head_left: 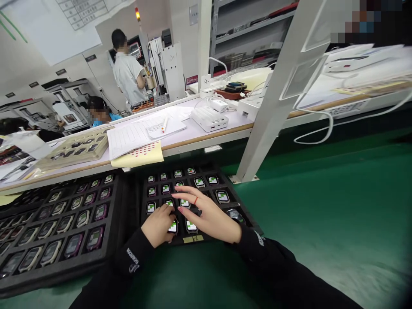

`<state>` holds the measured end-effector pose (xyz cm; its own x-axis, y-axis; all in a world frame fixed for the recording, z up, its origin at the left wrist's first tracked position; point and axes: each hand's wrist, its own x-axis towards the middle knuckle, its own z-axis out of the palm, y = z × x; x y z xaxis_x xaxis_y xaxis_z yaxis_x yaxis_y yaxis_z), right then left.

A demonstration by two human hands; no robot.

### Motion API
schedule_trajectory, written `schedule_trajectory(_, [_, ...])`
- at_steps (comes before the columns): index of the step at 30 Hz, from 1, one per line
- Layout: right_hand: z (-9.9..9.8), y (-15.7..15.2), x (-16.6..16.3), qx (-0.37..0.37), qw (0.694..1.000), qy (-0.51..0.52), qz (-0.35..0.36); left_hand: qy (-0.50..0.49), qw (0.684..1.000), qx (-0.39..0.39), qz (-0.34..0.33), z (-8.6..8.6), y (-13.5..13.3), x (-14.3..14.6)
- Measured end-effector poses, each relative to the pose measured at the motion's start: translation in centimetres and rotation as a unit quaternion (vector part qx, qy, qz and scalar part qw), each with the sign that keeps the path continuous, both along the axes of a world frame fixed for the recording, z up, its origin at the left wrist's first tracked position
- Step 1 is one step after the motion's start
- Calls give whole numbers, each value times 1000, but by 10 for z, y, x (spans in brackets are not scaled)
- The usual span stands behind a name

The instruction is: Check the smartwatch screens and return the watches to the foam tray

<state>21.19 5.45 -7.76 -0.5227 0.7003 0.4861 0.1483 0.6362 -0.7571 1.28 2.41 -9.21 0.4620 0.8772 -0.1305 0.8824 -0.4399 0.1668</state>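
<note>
**Q:** Where is the work item?
**A:** The smartwatches, with green-and-white screens, sit in rows in a black foam tray at bottom center, directly below the bench.

**Q:** State of the fingers?
**A:** The left hand is bunched over the watches, its fingers close together; clamping cannot be confirmed. The right hand lies open, its fingers spread apart above the same rows, with a red ring on one.

**Q:** Adjacent surfaces?
**A:** A second loaded tray lies just left at lower left. Green floor fills the right side.

**Q:** On the bench?
**A:** Center: ruled papers over a yellow pad, and a white power unit beyond. Left: a beige tray.

**Q:** Room?
**A:** A white post rises at right. At upper left, one person stands at a machine; another sits lower down.
</note>
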Motion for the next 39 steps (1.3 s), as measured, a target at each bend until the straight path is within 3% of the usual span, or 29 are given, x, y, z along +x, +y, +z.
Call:
schedule_trajectory(4, [-17,3,-2,-47,998,48,4,-70,997,15,-1,0,3,-10])
schedule_trajectory(9, [-34,4,-2,-181,978,107,8,-199,976,64,67,23,-1,-2])
schedule_trajectory(12, [-37,5,-1,-302,937,165,64,-353,925,65,122,32,-2,11])
schedule_trajectory(16, [-36,8,4,-393,882,235,113,-501,850,-1,165,23,4,25])
schedule_trajectory(20, [-37,11,12,-404,865,270,126,-613,753,-109,212,6,11,30])
schedule_trajectory(23, [-38,12,15,-405,861,274,142,-656,698,-152,243,-3,12,33])
schedule_trajectory(29, [-40,7,12,-338,913,220,62,-714,624,-196,250,-8,11,40])
schedule_trajectory(35, [-41,5,11,-186,967,173,-24,-731,601,-220,238,-16,11,43])
schedule_trajectory(39, [-41,6,12,-155,973,165,-35,-727,608,-224,227,-25,11,43])
